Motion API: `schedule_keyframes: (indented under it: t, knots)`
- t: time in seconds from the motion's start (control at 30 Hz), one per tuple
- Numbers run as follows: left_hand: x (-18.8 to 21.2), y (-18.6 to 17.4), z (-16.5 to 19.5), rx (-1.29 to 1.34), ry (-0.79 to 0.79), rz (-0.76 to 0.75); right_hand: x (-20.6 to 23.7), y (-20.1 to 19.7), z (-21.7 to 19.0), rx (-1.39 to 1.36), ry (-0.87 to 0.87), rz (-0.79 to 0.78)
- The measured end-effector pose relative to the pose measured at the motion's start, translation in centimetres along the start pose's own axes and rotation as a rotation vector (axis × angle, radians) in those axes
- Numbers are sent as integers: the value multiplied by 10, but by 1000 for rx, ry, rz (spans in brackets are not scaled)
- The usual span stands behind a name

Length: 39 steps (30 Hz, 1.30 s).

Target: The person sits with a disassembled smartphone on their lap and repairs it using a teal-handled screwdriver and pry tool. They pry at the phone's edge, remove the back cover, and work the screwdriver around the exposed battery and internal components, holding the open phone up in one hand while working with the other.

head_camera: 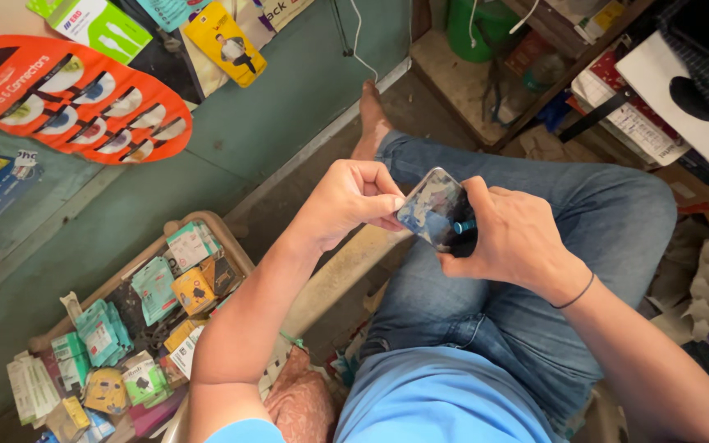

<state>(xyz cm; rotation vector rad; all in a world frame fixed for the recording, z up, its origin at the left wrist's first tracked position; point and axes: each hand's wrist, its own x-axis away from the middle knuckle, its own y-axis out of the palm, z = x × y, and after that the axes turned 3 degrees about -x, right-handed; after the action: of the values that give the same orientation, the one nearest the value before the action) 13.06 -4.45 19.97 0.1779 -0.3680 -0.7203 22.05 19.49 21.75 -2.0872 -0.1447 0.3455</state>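
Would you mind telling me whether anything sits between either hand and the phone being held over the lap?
Nothing visible does. The left hand grips the phone at its left edge, and the right hand holds its right edge together with a small blue-tipped tool. Both hands touch the phone directly.

glossy dark phone (pixel 434 207), blue tool tip (pixel 464 226), blue jeans (pixel 535 271), orange card (pixel 67 98), green bucket (pixel 478 29)
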Motion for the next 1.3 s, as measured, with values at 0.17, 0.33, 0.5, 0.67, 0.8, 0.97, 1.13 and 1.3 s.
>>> schedule_keyframes:
  t: [0.17, 0.33, 0.5, 0.67, 0.8, 0.97, 1.13, 1.3]
  knots:
    - [5, 1, 8, -27, -23, -54, 3, -3, -5, 0, 1, -22]
    - [10, 2, 10, -89, 0, -110, 6, -7, -11, 8, 1, -18]
    - [12, 3, 5, -112, 32, -90, 7, -10, -14, 24, -21, 0]
    - [10, 3, -1, -112, 23, -70, 8, -10, -16, 50, -8, -6]
    - [9, 3, -1, -105, 15, -68, 9, -11, -16, 51, -12, -16]
    - [13, 7, 4, -85, -14, -81, 9, -14, -16, 40, -10, -54]
    - [16, 14, 8, -169, 94, -72, 9, -18, -14, 35, -35, -66]
    - [15, 15, 11, -178, 74, -72, 10, -19, -20, 40, 2, -117]
